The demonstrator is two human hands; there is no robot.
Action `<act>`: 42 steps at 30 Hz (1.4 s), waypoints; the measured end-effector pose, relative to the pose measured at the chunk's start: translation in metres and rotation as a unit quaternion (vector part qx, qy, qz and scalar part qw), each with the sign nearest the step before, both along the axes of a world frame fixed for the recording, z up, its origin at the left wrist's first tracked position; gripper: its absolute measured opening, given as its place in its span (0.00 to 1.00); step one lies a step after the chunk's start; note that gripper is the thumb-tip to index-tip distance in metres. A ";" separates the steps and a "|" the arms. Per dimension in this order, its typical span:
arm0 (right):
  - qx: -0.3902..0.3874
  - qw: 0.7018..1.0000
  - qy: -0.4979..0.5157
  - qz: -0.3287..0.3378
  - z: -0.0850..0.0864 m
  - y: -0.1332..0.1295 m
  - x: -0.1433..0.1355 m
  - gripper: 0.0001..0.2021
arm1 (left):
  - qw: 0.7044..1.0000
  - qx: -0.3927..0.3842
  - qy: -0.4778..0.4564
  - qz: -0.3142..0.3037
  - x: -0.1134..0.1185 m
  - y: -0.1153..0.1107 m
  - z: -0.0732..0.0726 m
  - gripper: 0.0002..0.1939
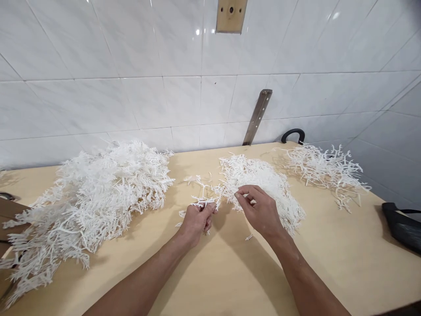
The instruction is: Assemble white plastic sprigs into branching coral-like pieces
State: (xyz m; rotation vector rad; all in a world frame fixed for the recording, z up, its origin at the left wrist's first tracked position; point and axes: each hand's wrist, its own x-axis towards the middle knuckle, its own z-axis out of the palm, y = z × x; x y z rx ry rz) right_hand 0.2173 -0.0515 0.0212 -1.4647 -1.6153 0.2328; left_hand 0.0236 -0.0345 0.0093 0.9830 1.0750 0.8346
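Observation:
My left hand (pixel 199 221) is closed, thumb against fingers, on a white branched plastic sprig (pixel 203 189) that sticks up and out past the fingertips. To its right, my right hand (pixel 259 206) makes a pinch in front of a heap of small white pieces (pixel 263 175); whatever lies between those fingertips is too small to make out. A large heap of feathery white sprigs (pixel 112 188) spreads over the left of the table. At the far right lies a looser heap of barer white branched stems (pixel 325 169).
The light wooden table (pixel 210 285) meets a tiled wall (pixel 141 105). A metal strip (pixel 258 116) leans there, beside a black curved handle (pixel 293 132). A black object (pixel 403 226) stands at the right edge, and a brown box (pixel 11 215) at the left.

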 end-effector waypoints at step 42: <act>-0.098 0.977 -0.015 0.190 -0.013 -0.006 -0.025 0.06 | 0.998 0.020 0.044 -0.035 0.000 -0.004 0.003 0.23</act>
